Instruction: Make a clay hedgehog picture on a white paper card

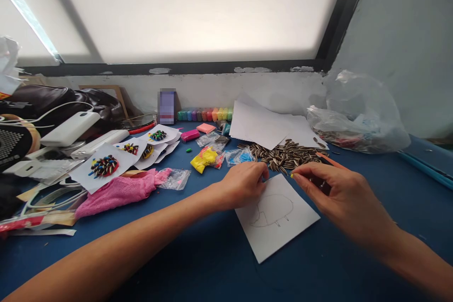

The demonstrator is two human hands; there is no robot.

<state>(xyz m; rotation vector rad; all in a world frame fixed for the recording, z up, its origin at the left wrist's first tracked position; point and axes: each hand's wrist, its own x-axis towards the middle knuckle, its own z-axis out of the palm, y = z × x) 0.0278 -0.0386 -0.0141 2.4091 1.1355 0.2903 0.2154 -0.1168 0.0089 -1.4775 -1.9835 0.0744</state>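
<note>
A white sheet of paper [288, 240] lies before me with a pencil outline of a rounded body with short legs. My left hand [245, 184] rests over its upper left edge, fingers curled in; whatever they hold, if anything, is hidden. Right of the sheet, my right hand [334, 196] is closed in a pinch on a tiny yellow piece of clay [292, 176]. Just beyond both hands spreads a heap of striped sunflower seeds [293, 155]. Yellow clay [204, 159] on its wrapper and a packet of blue clay [244, 155] lie beyond my left forearm.
Seed-covered clay figures on paper [102, 167] lie left, near a pink cloth [120, 196]. Clay blocks [205, 114] line the wall beside a phone [167, 107]. Blank sheets [260, 122] and a plastic bag [361, 122] stand behind. An orange pencil [331, 160] touches the seeds.
</note>
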